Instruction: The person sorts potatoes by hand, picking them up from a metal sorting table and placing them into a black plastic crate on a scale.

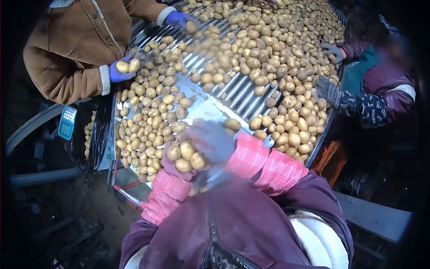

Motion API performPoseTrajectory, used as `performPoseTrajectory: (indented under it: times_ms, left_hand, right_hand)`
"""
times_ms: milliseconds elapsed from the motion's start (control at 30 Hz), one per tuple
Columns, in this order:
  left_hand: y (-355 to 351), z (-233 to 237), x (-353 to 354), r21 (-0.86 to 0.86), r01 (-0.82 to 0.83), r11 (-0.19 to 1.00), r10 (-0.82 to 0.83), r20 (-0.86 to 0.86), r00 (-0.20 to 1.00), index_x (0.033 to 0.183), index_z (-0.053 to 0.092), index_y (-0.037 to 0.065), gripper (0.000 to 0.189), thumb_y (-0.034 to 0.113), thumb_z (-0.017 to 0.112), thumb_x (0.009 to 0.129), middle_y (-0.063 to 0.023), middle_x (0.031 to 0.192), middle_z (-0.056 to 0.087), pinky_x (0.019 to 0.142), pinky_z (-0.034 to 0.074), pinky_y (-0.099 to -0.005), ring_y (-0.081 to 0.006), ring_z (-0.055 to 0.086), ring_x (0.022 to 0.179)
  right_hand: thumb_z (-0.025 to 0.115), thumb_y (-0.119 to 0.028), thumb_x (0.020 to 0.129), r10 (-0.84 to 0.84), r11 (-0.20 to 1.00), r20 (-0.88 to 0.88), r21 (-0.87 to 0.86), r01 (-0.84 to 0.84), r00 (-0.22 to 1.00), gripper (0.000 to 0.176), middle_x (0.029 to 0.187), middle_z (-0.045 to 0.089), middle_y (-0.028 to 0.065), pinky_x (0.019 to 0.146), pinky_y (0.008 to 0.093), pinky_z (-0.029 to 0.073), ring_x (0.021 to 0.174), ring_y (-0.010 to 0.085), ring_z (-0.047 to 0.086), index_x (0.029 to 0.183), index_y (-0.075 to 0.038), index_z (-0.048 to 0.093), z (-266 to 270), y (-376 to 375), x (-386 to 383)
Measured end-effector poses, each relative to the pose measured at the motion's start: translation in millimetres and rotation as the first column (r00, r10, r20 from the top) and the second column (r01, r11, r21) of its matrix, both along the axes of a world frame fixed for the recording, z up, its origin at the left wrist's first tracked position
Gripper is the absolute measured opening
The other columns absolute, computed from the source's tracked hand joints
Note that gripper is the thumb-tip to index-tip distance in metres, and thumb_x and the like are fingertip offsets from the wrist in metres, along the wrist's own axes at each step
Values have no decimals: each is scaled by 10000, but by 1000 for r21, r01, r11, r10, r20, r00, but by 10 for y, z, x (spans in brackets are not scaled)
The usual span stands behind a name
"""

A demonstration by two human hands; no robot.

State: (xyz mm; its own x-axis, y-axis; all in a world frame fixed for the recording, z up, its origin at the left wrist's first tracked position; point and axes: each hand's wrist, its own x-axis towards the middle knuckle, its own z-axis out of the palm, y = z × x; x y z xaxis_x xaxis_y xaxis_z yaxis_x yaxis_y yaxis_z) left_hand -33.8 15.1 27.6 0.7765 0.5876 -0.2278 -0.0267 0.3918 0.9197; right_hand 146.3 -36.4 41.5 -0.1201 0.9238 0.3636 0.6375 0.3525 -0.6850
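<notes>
Head view: left hand cups potatoes just left of the right hand; blur hides the latter's grip.

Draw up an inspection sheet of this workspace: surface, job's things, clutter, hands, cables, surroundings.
Surface: bed of shiny parallel metal bars, partly covered, beside a flat whitish plate.
Job's things: rounded yellow-brown potatoes, heaped across bars and plate.
Clutter: teal panel with pale keys and a black-plastic-lined container with potatoes inside, both at the picture's left.
Hands: left hand, mauve-gloved, cradles several potatoes; right hand, greyish and motion-blurred, is close beside it, grip unclear.
Cables: nothing seen; the edges are dark.
Surroundings: co-worker in a brown pale-trimmed jacket, holding potatoes; another in maroon and green at the picture's right.
</notes>
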Motion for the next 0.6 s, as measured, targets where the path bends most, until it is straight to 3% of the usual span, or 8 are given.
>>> performPoseTrajectory:
  times_ms: [67, 133, 200, 300, 367, 467, 567, 600]
  left_hand:
    - [17, -26, 27, -92, -23, 995, 30, 75, 997, 1412, 416, 104, 596, 499, 412, 966, -74, 1391, 493, 1043, 413, -453, -247, 475, 1278]
    - [14, -111, -21, -810, 167, 562, 389, 437, 811, 1428, 390, 82, 569, 459, 345, 1004, -111, 1424, 465, 1069, 409, -444, -263, 451, 1308]
    - [38, -25, 18, -640, 45, 767, 221, 330, 918, 1441, 373, 80, 593, 479, 317, 1006, -124, 1448, 438, 1091, 382, -456, -282, 433, 1323]
    - [49, -70, 53, -722, 56, 689, 239, 300, 924, 1449, 362, 80, 607, 491, 299, 1007, -131, 1463, 419, 1107, 358, -462, -294, 412, 1338]
    - [54, -95, 60, -783, 72, 617, 269, 297, 916, 1455, 355, 79, 617, 499, 287, 1008, -136, 1473, 407, 1118, 342, -467, -301, 398, 1348]
    - [50, -113, 63, -856, 88, 510, 328, 288, 900, 1463, 343, 79, 631, 511, 270, 1009, -143, 1488, 389, 1134, 318, -473, -313, 378, 1363]
    - [39, -205, 48, -918, 90, 387, 406, 258, 877, 1471, 332, 78, 645, 522, 252, 1011, -150, 1503, 371, 1151, 294, -480, -325, 357, 1378]
    - [37, -336, 34, -923, 72, 377, 410, 236, 881, 1472, 331, 81, 642, 521, 251, 1011, -148, 1503, 372, 1151, 292, -479, -324, 355, 1379]
  right_hand:
    - [610, -280, 870, -25, 996, 39, 88, 21, 999, 379, 1206, 574, 139, 902, 429, 456, 1069, 316, 582, 1190, -78, 608, 35, -92, -187]
    - [622, -246, 869, -22, 984, 59, 178, 11, 998, 384, 1177, 582, 147, 868, 432, 471, 1041, 326, 582, 1216, -81, 611, -26, -94, -170]
    - [630, -211, 873, 217, 961, 253, 112, -252, 943, 386, 1193, 568, 157, 852, 439, 484, 1037, 340, 580, 1237, -86, 615, 126, 17, 150]
    - [648, -209, 855, -129, 991, 341, 75, 110, 931, 404, 1230, 545, 177, 854, 462, 483, 1065, 368, 557, 1242, -105, 602, -70, 81, 906]
    - [640, -275, 855, -467, 829, 605, 45, 558, 645, 489, 1299, 504, 204, 906, 486, 453, 1149, 382, 513, 1318, -150, 546, -110, 98, 1445]
    - [604, -379, 877, -438, 680, 858, 121, 723, 268, 607, 1344, 459, 241, 905, 518, 456, 1193, 394, 490, 1433, -216, 423, -498, 244, 1955]
    - [596, -433, 882, -404, 602, 901, 131, 788, 159, 675, 1339, 448, 244, 874, 524, 476, 1183, 399, 491, 1481, -253, 342, -608, 506, 2086]
    - [614, -458, 871, -464, 602, 827, 31, 798, 318, 671, 1313, 458, 257, 845, 529, 489, 1167, 402, 495, 1468, -277, 366, -452, 552, 2087]
